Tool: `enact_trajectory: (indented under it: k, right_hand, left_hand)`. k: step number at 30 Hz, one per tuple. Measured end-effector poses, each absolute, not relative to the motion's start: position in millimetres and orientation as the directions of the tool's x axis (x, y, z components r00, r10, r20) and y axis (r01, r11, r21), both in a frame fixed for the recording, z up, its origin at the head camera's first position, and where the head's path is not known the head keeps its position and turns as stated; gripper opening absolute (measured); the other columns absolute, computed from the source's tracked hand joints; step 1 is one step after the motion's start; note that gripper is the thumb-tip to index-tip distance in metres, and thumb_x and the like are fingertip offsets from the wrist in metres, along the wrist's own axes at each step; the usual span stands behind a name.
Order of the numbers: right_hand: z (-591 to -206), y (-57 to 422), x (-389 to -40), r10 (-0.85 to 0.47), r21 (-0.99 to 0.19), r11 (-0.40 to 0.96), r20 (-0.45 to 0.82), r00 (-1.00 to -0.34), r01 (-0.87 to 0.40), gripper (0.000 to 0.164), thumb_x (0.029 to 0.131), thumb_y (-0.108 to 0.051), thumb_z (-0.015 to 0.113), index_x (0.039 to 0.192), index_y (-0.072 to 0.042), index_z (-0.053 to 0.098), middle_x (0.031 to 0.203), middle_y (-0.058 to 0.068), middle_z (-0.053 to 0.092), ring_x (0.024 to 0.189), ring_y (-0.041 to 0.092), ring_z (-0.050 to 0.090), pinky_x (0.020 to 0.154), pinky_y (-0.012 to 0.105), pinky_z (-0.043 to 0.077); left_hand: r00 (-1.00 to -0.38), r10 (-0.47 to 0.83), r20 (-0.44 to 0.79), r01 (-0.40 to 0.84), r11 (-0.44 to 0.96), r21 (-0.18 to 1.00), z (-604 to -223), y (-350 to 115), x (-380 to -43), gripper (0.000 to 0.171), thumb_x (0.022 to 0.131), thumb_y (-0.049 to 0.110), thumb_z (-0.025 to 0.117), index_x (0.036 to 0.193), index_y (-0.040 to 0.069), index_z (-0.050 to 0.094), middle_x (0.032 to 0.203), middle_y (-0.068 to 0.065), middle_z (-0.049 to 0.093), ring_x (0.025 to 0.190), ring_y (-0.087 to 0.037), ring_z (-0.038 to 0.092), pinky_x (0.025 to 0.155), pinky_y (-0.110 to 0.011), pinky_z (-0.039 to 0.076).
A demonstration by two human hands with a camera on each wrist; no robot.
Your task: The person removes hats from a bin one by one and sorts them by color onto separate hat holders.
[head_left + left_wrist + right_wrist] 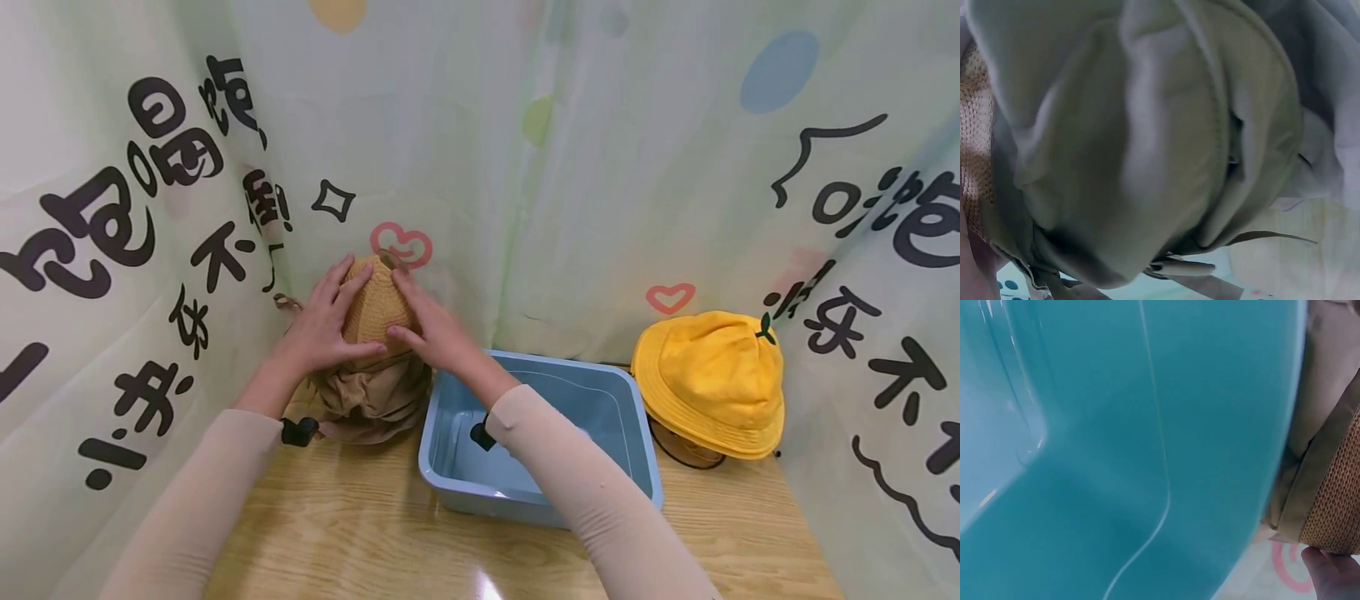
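A hat with a tan woven crown point(381, 308) and brown gathered cloth point(378, 392) below it stands at the left, by the curtain. My left hand point(322, 321) lies against the crown's left side, fingers extended upward and thumb spread across the front. On the right side, my right hand point(435, 325) touches the crown with fingers and thumb spread apart. Folds of the brown cloth point(1147, 144) fill the left wrist view. The right wrist view shows a fingertip point(1329, 569) at the woven crown point(1338, 500). What supports the hat is hidden.
A blue plastic basin point(540, 496) stands right of the hat, under my right forearm. Farther right sits a yellow bucket hat point(712, 375) with a small green sprout, above a dark wire ring. Printed curtains point(480, 167) enclose the wooden tabletop point(360, 517) at the back and sides.
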State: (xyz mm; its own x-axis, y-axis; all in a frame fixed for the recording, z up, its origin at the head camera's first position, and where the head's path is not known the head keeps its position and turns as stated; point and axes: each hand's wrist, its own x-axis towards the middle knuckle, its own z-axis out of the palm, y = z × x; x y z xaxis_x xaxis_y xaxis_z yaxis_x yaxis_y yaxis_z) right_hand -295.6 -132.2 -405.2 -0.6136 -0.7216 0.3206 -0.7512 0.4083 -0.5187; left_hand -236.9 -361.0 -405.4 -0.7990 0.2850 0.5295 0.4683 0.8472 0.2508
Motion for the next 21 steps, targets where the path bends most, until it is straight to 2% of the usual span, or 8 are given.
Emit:
enact_trajectory:
  k: [9, 15, 21]
  right_hand:
    - [-415.1, -136.5, -293.3, -0.708, -0.542, 0.434, 0.29, -0.644, -0.72, 0.086, 0.098, -0.038, 0.06, 0.162, -0.031, 0.002, 0.168, -0.002, 0.015, 0.152, 0.018, 0.022, 0.12, 0.042, 0.028]
    - [-420.5, -140.8, -294.7, -0.711, -0.557, 0.424, 0.284, -0.643, -0.714, 0.086, 0.099, -0.039, 0.058, 0.161, -0.032, -0.001, 0.168, -0.002, 0.013, 0.153, 0.017, 0.018, 0.12, 0.042, 0.026]
    - [-412.6, -144.8, -298.8, -0.729, -0.573, 0.384, 0.293, -0.619, -0.724, 0.09, 0.098, -0.038, 0.061, 0.162, -0.028, -0.001, 0.168, 0.0, 0.01, 0.153, 0.019, 0.017, 0.12, 0.043, 0.026]
  left_hand:
    - [-0.784, 0.289, 0.55, 0.48, 0.843, 0.241, -417.5, -365.2, -237.1, 0.12, 0.063, 0.045, 0.09, 0.159, 0.029, 0.02, 0.163, -0.021, 0.017, 0.146, -0.048, 0.022, 0.107, -0.071, 0.031]
    - [-0.775, 0.293, 0.561, 0.483, 0.846, 0.226, -422.0, -368.3, -238.0, 0.121, 0.061, 0.048, 0.09, 0.159, 0.028, 0.021, 0.164, -0.019, 0.016, 0.146, -0.047, 0.023, 0.109, -0.069, 0.029]
    - [-0.817, 0.266, 0.512, 0.456, 0.841, 0.29, -418.2, -374.1, -238.4, 0.124, 0.062, 0.051, 0.09, 0.16, 0.029, 0.017, 0.164, -0.017, 0.016, 0.145, -0.047, 0.025, 0.108, -0.068, 0.029]
